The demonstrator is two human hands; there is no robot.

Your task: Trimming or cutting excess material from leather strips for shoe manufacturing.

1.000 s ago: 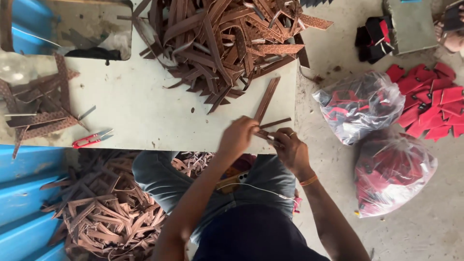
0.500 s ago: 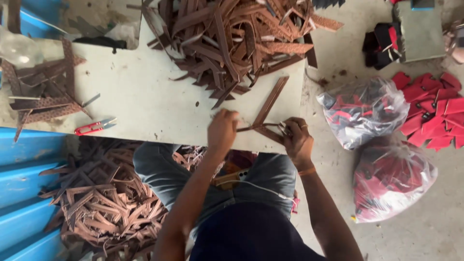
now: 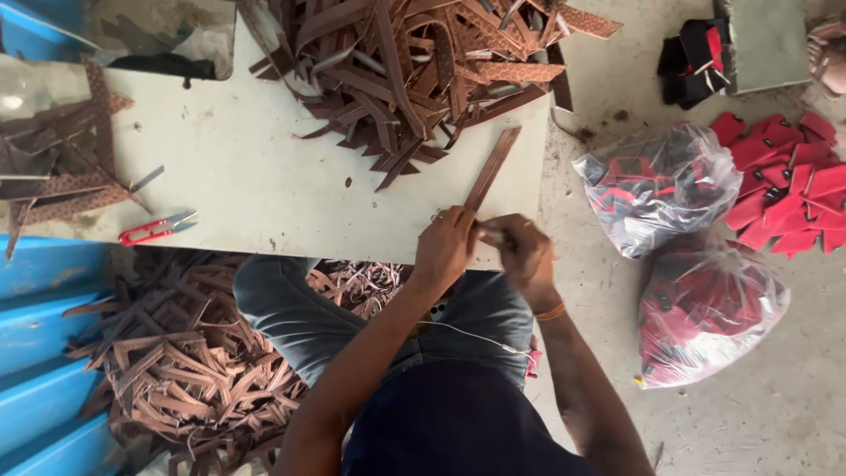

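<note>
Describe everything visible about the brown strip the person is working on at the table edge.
The brown strip is long, narrow and flat, leather-like, with a lighter line along its length. It lies on the pale table, slanting from the near edge up and right toward the big pile of similar strips, its far end just short of the pile. The left hand and right hand meet at its near end and cover it; whether they hold a tool cannot be told.

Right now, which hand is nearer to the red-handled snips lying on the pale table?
Left. The left hand sits at the table's near edge, apart from the red-handled snips further left. The right hand lies beyond the left hand, farther away.
</note>
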